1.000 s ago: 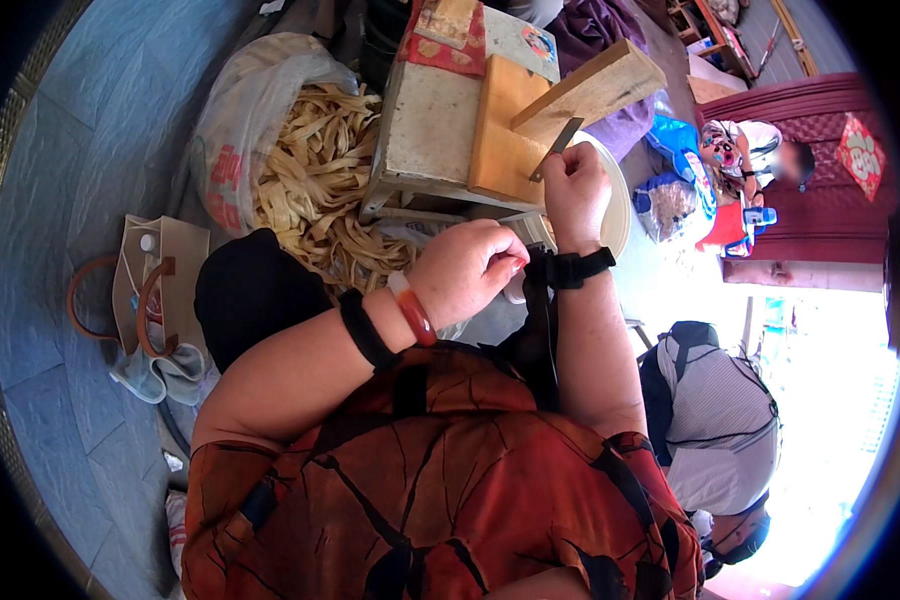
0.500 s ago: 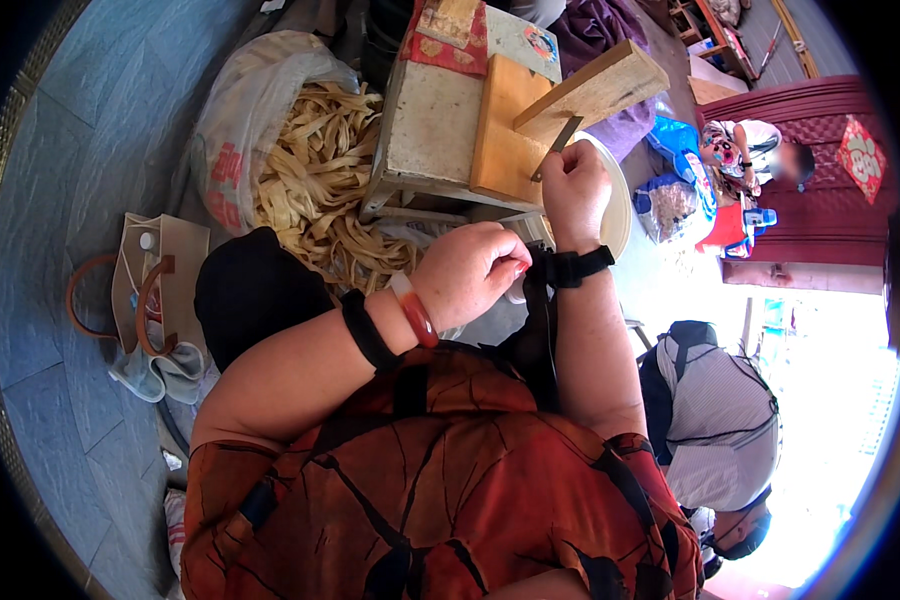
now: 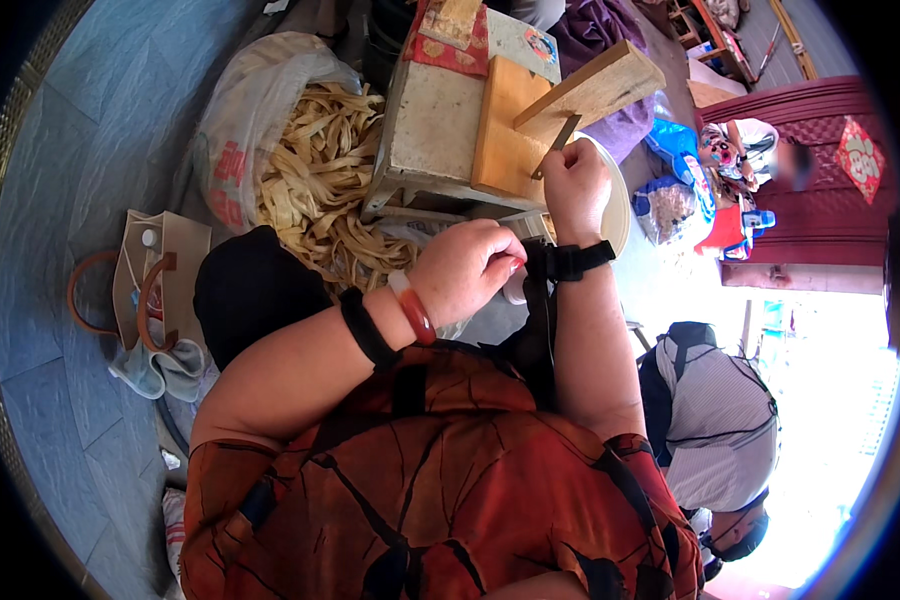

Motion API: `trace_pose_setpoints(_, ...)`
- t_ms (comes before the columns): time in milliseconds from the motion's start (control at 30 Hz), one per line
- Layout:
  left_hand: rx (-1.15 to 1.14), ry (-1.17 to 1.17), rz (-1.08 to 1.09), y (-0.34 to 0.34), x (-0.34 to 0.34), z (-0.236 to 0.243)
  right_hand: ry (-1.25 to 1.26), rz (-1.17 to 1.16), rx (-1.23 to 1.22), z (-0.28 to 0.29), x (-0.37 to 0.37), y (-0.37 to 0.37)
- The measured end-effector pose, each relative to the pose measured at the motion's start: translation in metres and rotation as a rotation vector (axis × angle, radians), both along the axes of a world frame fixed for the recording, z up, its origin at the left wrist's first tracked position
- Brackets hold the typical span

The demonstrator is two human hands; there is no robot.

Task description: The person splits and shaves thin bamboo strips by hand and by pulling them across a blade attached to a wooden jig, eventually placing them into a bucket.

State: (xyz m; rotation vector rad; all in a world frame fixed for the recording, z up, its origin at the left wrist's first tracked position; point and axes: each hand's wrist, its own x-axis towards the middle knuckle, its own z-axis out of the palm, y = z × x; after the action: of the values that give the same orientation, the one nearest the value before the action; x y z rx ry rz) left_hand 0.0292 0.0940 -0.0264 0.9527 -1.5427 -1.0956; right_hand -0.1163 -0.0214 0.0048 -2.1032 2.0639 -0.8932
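Note:
My right hand [image 3: 577, 182] is closed on a dark metal blade [image 3: 555, 145] beside an upright plank [image 3: 595, 80] on a wooden board [image 3: 500, 130], which rests on a worn pale bench [image 3: 420, 140]. A white bucket [image 3: 616, 220] is partly hidden behind that hand. My left hand [image 3: 468, 260] is pinched below and left of my right hand; what it holds, if anything, I cannot make out. Left of the bench, a large plastic sack [image 3: 232, 150] holds pale yellow flat strips [image 3: 308, 170].
A tote bag [image 3: 167, 240] and grey cloth stand on tiled floor [image 3: 70, 430] at left. One person [image 3: 758, 150] sits by blue packages [image 3: 675, 145] and a maroon curtain [image 3: 820, 230]. Another person [image 3: 720, 420] in grey stripes is at lower right. Purple cloth [image 3: 610, 30] lies behind the bench.

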Motion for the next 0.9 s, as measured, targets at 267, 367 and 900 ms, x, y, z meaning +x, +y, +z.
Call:
trace_pose_setpoints(267, -0.077, -0.023, 0.047, 0.001, 0.008, 0.006, 0.027, -0.003, -0.009, -0.005, -0.001, 0.000)
trace_pose_setpoints(367, 0.029, 0.047, 0.097, -0.005, 0.021, 0.006, -0.027, 0.056, -0.030, -0.004, -0.006, 0.010)
trace_pose_setpoints(900, 0.229, 0.710, 0.416, -0.014, 0.091, 0.000, 0.041, 0.845, 1.054, -0.223, -0.029, 0.090)
